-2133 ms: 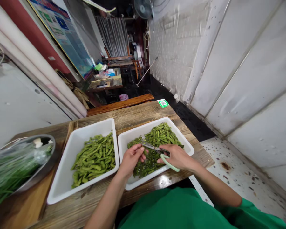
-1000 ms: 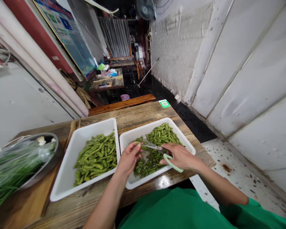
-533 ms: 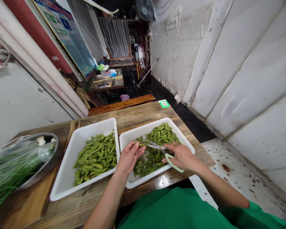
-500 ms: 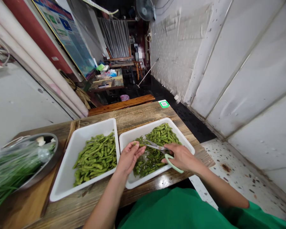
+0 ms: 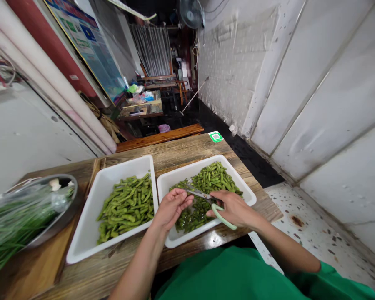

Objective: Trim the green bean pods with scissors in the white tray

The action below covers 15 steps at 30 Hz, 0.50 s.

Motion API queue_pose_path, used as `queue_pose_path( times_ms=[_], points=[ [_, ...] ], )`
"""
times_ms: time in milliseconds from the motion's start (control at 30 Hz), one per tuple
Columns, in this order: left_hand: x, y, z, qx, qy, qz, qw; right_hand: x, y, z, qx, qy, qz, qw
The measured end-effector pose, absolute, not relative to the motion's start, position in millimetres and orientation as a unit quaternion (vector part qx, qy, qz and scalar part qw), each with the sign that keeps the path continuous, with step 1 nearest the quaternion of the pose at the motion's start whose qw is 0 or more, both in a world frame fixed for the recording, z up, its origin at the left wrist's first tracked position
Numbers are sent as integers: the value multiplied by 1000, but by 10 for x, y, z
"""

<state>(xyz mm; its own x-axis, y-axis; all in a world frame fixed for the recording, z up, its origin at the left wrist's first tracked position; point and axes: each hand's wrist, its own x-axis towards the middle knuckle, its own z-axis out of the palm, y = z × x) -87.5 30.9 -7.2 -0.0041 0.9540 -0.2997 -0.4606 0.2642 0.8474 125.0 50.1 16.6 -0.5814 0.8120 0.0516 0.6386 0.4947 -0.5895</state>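
Note:
My right hand (image 5: 233, 207) grips scissors (image 5: 200, 193) with pale green handles, their blades pointing left toward the fingertips of my other hand. My left hand (image 5: 172, 208) is closed in a pinch at the blade tips, on an edamame pod that its fingers mostly hide. Both hands are above the right white tray (image 5: 171, 242), where green edamame pods (image 5: 213, 177) are heaped at the back and small wet pieces lie toward the front. To the left stands a second white tray (image 5: 84, 233) holding a pile of edamame pods (image 5: 128, 204).
A metal bowl (image 5: 71, 204) with bagged green stalks (image 5: 21, 216) sits on a wooden board (image 5: 40, 266) at the left. A green QR-code card (image 5: 216, 136) lies on the far corner of the wooden table (image 5: 181, 152). Beyond it runs a wooden bench (image 5: 162, 136).
The scissors and my right hand have shifted slightly left, toward my left hand. The pod seen earlier in my left fingers is now mostly hidden. The trays stay in place.

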Motion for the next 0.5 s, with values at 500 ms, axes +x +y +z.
queue_pose_path(
  times_ms=[500],
  points=[
    [-888,314,-71,270,453,447,723,1329,565,258,-387,-880,252,112]
  ],
)
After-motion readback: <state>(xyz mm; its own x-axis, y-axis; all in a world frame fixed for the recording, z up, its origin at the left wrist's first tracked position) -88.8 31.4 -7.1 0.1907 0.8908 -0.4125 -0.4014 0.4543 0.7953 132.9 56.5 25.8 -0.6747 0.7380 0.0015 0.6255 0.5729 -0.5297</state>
